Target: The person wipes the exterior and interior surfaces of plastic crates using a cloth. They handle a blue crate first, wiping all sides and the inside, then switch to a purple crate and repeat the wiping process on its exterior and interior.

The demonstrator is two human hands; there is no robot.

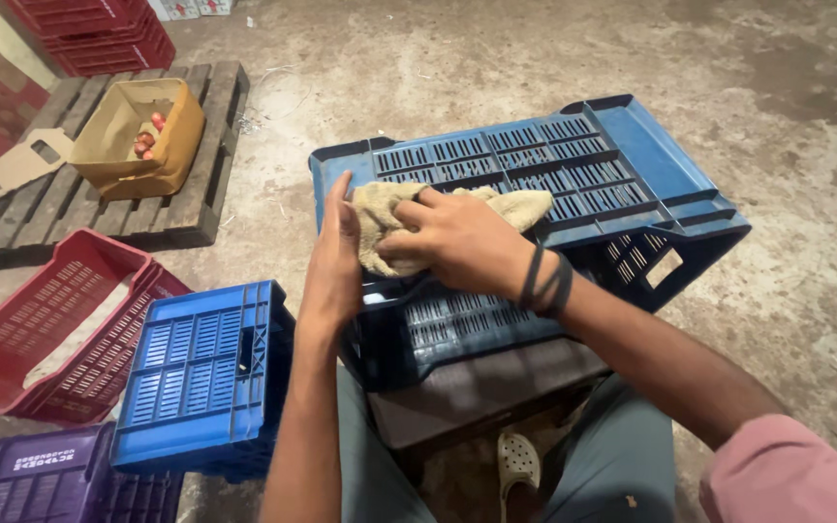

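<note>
Wiping an upturned blue crate [573, 184] at centre, resting over the lap: right hand [457, 237] closed on a beige cloth [389, 218] pressed to the slats, left hand [333, 260] open, bracing the near-left edge. Next, probably sweeping rightward.

A stained concrete floor [496, 58] is carrying everything here. A wooden pallet [196, 208] is lying on it at the upper left, bearing a tilted cardboard box [113, 145]. Nearer, a red crate [41, 329] is resting tipped on the floor, touching a blue crate [196, 378] lying bottom up just beside it. A purple crate [41, 479] is sitting at the lower left corner. More red crates [99, 34] are standing stacked at the top left.
</note>
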